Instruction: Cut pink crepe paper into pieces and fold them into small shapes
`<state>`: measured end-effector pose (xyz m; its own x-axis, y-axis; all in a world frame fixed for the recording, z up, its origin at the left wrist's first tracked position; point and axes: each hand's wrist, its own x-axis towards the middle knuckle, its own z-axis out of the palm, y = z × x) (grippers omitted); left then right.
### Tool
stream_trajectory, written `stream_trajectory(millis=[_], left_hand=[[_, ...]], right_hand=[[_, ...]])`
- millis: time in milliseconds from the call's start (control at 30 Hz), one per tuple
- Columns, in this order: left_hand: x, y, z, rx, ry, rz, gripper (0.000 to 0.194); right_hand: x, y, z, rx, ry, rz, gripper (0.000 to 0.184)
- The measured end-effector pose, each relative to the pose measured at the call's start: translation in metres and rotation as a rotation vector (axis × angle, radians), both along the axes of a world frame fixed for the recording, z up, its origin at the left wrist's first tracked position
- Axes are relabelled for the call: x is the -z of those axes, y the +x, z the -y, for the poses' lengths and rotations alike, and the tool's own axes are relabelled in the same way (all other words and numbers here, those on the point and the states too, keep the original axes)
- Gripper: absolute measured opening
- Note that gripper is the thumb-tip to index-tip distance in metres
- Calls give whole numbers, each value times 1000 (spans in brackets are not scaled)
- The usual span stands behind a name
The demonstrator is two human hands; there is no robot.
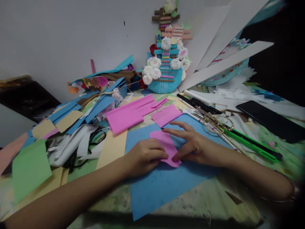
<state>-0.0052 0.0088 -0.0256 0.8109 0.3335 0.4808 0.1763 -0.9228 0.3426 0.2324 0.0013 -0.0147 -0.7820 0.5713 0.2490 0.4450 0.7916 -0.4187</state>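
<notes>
While I watched through the head camera, the small pink piece (164, 143) lay between the two hands, flat over the blue sheet (152, 194), its long axis running from eleven o'clock to five. Neither hand was nearer, since both touched its lower end: from the fingertips of the left hand (145, 156) most of it lay toward one o'clock, and from the thumb of the right hand (194, 143) toward eleven. I saw the left fingers curled narrow, apparently pinching the lower left edge. The right thumb rested on the edge at five o'clock, with two fingers stretched wide toward ten; whether the others gripped beneath, I couldn't tell.

Working outward from that piece, I counted one pink rectangle (166, 115) at twelve o'clock and one larger folded pink sheet (125, 115) at ten, where narrow pink strips (152, 106) overlapped too closely to number. One tan sheet (113, 148) lay at nine, with one green sheet (30, 171) well beyond it. I made out one pair of scissors (212, 119) at two, one green cutter (250, 145) at three and, farther out, one dark phone-like slab (274, 121). One blue guitar-shaped ornament (164, 83) stood at twelve, near the wall.
</notes>
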Motion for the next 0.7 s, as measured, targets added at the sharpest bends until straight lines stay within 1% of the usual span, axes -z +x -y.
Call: stream_trajectory(millis=[100,200,367,567,700], left_hand=[[-2,-3,-1,66,-265,2,12],[-5,-6,-4,110,-405,-27,9],[-6,-7,-4,102,-476,-68,7],[-8,-5,-4,71,-605,-109,4],[-12,-4,-3,57,-589,-168,5]], right_hand=[[0,1,-3,-80,-71,-15,14],[-3,2,-6,-121,-170,-63,14],[-8,0,-4,-131,-275,-55,14],[-6,-3,0,-92,-299,1,13],[-3,-6,1,-67,-307,-10,11]])
